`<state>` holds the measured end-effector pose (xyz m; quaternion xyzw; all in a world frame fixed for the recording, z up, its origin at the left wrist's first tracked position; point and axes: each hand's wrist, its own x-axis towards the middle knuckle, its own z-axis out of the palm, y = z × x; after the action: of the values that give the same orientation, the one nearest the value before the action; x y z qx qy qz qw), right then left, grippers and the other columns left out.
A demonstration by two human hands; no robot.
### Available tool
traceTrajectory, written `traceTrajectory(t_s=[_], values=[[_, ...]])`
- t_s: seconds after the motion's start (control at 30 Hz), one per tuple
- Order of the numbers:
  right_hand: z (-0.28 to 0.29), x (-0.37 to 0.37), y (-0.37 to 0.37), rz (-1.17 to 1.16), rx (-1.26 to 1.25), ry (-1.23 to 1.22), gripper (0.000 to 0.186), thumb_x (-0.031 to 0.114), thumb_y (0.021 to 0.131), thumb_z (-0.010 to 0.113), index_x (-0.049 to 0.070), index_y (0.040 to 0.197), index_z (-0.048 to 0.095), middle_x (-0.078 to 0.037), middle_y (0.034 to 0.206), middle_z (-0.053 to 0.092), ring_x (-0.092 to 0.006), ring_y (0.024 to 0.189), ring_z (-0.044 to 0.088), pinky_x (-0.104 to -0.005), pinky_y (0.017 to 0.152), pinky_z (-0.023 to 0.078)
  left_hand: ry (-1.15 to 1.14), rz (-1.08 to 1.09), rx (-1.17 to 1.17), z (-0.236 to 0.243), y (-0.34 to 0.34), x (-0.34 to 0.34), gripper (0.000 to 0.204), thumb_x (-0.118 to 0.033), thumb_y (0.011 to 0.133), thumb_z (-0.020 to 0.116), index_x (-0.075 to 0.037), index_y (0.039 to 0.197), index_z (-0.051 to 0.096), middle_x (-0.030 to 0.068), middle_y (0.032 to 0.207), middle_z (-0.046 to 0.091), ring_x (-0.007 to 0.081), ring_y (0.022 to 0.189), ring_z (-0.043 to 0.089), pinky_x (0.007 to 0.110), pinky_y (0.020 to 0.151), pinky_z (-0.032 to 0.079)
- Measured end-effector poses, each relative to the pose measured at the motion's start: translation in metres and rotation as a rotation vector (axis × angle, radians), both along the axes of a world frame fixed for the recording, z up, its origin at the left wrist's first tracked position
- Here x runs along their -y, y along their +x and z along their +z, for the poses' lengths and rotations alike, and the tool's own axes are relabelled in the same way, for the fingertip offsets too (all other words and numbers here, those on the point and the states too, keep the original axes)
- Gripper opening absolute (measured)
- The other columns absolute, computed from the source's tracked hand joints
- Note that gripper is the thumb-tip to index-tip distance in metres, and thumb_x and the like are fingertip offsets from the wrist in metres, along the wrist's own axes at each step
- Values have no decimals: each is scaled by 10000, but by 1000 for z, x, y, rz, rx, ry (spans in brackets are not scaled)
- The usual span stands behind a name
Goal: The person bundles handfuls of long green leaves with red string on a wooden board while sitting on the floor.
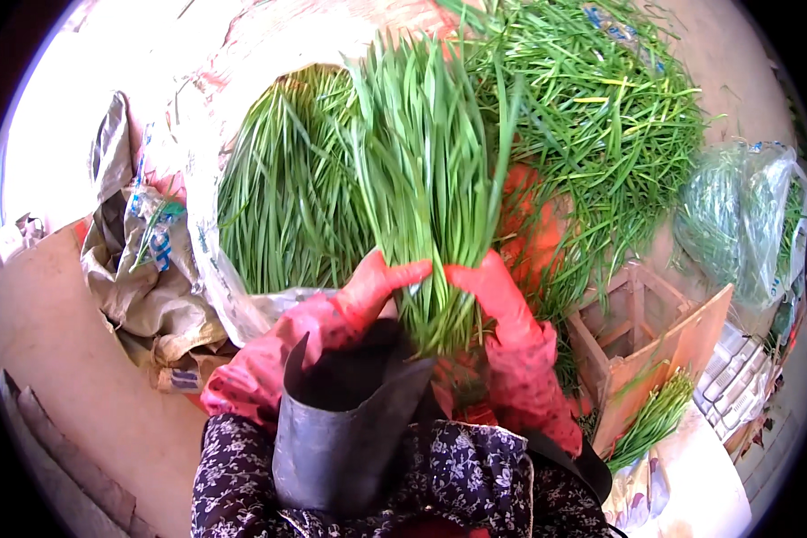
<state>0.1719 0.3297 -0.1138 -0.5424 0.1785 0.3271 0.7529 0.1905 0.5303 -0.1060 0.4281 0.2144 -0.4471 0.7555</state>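
A thick bunch of green Chinese chives [426, 170] stands between my two hands, its leaf tips fanning away from me. My left hand [374, 285], in a pinkish-red glove, wraps the bunch low on its left side, thumb laid across the stalks. From the right, my right hand [500, 294], gloved alike, grips it at the same height, the thumbs nearly meeting. Below my hands the cut ends point toward my lap. Just left of the bunch, more chives [287, 193] lie lined up in a clear plastic bag [208, 242].
A loose heap of chives [601, 125] spreads at the far right. Nearer are a wooden box frame [681, 345], a small chive bunch [655, 417] and a filled plastic bag [735, 211]. Crumpled sacks [143, 296] lie left. A black rubber sheath [345, 439] stands at my lap.
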Motion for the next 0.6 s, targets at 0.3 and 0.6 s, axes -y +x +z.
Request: traceTrajectory(t_s=[0.3, 0.6], values=[[85, 43, -18, -174, 278, -170, 744, 182, 664, 825, 9, 1281, 447, -69, 1209, 543, -192, 1115, 503, -345, 960, 397, -91, -113, 495, 55, 35, 45, 849, -145, 668, 824, -41, 1370, 357, 78, 1300, 474, 193, 1192, 443, 357, 1027, 345], [105, 98, 3, -3, 424, -435, 488, 231, 711, 791, 54, 1121, 593, -40, 1029, 619, -199, 957, 577, -367, 887, 444, -98, -537, 1000, 18, 87, 83, 550, -207, 767, 750, -26, 1237, 529, 109, 1166, 594, 241, 1077, 556, 399, 911, 476]])
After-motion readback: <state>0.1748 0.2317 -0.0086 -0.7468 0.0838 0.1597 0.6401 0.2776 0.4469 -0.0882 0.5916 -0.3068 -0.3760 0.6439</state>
